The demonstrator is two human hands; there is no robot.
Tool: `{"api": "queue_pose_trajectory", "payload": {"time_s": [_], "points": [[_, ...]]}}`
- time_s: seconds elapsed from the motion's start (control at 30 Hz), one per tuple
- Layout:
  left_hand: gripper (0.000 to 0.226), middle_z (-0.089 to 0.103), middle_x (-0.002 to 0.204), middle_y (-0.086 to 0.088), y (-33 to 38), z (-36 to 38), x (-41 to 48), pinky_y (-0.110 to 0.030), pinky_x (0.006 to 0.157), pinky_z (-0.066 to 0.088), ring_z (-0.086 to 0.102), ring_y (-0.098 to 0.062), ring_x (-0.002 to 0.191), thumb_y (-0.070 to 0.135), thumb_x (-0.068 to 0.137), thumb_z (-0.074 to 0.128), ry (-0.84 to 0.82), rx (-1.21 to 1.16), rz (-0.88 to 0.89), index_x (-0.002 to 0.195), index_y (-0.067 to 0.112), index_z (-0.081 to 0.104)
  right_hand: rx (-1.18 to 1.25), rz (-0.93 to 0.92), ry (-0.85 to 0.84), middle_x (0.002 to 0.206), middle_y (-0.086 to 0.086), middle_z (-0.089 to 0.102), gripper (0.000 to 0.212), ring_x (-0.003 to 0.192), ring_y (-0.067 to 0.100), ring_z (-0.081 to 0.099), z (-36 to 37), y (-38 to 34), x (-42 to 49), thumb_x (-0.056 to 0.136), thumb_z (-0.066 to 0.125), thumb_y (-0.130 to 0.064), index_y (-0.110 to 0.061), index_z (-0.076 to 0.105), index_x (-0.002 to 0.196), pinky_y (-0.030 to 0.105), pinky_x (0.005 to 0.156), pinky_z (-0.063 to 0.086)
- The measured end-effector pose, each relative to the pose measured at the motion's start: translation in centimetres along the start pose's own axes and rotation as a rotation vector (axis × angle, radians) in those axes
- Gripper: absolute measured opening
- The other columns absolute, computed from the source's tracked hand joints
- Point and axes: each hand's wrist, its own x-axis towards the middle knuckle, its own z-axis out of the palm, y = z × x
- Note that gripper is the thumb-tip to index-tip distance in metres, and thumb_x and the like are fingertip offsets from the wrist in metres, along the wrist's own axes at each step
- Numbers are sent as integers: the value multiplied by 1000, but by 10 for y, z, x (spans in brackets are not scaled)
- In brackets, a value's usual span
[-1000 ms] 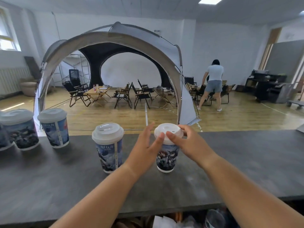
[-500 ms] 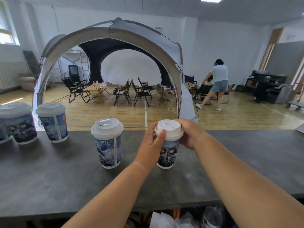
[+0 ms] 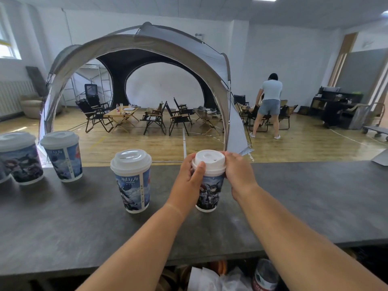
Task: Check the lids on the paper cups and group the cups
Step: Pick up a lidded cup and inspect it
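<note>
Now both hands clasp 1 cup (image 3: 207,194) standing on the grey counter (image 3: 304,196). The left hand (image 3: 186,181) wraps its left side, thumb on the white lid (image 3: 209,161); the right hand (image 3: 239,175) grips the lid's right rim. Just left, apart from it, stands a 2nd cup (image 3: 133,185), lidded. Further left, a 3rd cup (image 3: 63,162) and a 4th cup (image 3: 21,164) stand close together, lidded too. Lids hide all contents.

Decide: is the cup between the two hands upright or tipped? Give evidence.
Upright. The cup stands base-down on the counter, its lid on top, gripped by left hand and right hand.
</note>
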Motion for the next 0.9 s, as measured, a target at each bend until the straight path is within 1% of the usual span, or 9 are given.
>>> {"api": "queue_pose_trajectory", "payload": {"time_s": [0.1, 0.23, 0.33, 0.4, 0.47, 0.63, 0.77, 0.83, 0.9], "points": [[25, 55, 109, 22, 1, 0, -1, -11, 77, 48, 56, 9, 97, 31, 100, 44, -3, -11, -2, 125, 35, 40, -86, -92, 26, 116, -2, 61, 35, 107, 14, 55, 2, 2, -20, 105, 33, -25, -15, 60, 126, 25, 84, 47], [29, 55, 116, 18, -2, 3, 0, -16, 82, 48, 55, 3, 107, 33, 100, 43, 2, -27, -3, 130, 33, 41, -122, -149, 70, 131, 3, 58, 40, 122, 18, 51, 4, 3, -29, 106, 29, -26, -14, 54, 135, 33, 104, 42], [32, 54, 118, 18, -1, 2, 0, -13, 80, 47, 53, 2, 111, 34, 100, 42, 1, -13, -2, 132, 32, 40, -130, -169, -28, 142, -3, 47, 46, 134, 15, 42, 1, 7, -36, 106, 27, -35, -18, 39, 147, 29, 109, 34], [32, 53, 119, 17, -1, 1, 0, -10, 79, 47, 52, 3, 111, 34, 100, 42, -2, -3, -6, 132, 32, 39, -142, -181, -110, 144, -6, 39, 53, 135, 11, 35, 2, 12, -45, 105, 27, -41, -22, 22, 154, 23, 102, 30], [34, 52, 119, 19, -3, 2, 0, -9, 78, 47, 52, 3, 110, 34, 100, 42, 2, -12, -15, 134, 32, 38, -125, -186, -132, 152, -3, 34, 57, 138, 15, 34, 2, 17, -47, 103, 29, -44, -25, 16, 156, 24, 102, 31], [44, 52, 131, 4, -5, 6, 0, -16, 84, 45, 54, -4, 114, 41, 98, 42, 11, -9, -29, 140, 31, 36, -91, -165, -163, 151, -1, 37, 58, 137, 16, 37, -3, 16, -43, 102, 36, -44, -24, 22, 154, 36, 112, 35], [46, 44, 142, 2, -7, 17, -5, -35, 109, 39, 44, -12, 129, 44, 99, 38, 174, 53, 25, 142, 28, 37, -93, -182, -163, 143, -3, 43, 54, 129, 11, 42, -8, 12, -43, 101, 42, -40, -21, 29, 150, 27, 107, 36], [45, 39, 146, 2, -3, 31, -11, -31, 113, 32, 39, -10, 132, 39, 101, 36, 265, 3, 28, 145, 27, 35, -71, -168, -157, 140, -3, 46, 53, 128, 12, 45, -10, 12, -43, 100, 45, -39, -22, 32, 149, 29, 107, 38], [48, 35, 148, 2, 1, 42, -14, -34, 113, 33, 38, -14, 134, 42, 102, 33, 262, -80, -23, 148, 31, 27, -38, -147, -158, 138, -3, 49, 52, 126, 14, 48, -10, 14, -43, 100, 48, -39, -23, 34, 147, 35, 109, 41]]}}
